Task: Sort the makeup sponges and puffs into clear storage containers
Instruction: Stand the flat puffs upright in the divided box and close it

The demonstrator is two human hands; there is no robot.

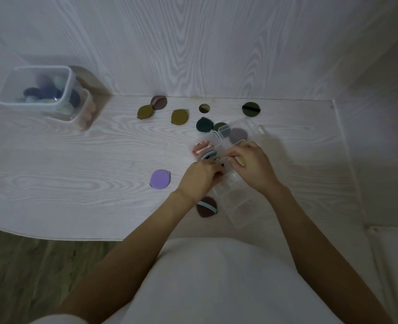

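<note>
Both hands work at centre right of the frame over a clear compartmented organiser (236,202). The left hand (199,177) has its fingers curled at the organiser's near-left edge; the grip appears to pinch a small dark item, but the fingers hide it and the hold cannot be confirmed. The right hand (251,164) pinches a thin pale strip (226,157), possibly a divider or lid edge, between thumb and fingertips.

The organiser is transparent hard plastic with rectangular cells. Its upper cells hold a pink puff (201,147), a grey-blue puff (209,154) and a mauve puff (238,135). A brown teardrop puff with a light blue strap (206,206) lies just beside the organiser's lower left, partly under the left wrist.

Loose on the desk (76,160): a flat lilac round puff (160,182) left of the hands; above them, two mustard puffs (145,111) (179,116), a dusky pink puff (158,102), a dark teal puff (203,124), a dark green round puff with a black strap (251,109), and a small olive ring-shaped piece (204,108). All look soft and matte.

At upper left, a clear tub (8,90) with rounded corners holds egg-shaped sponges in dark blue, pale green and mauve.

The desk is white woodgrain laminate with a curved near edge; the wall (193,43) behind has matching grain. Wood-tone floor (29,265) shows at lower left.
</note>
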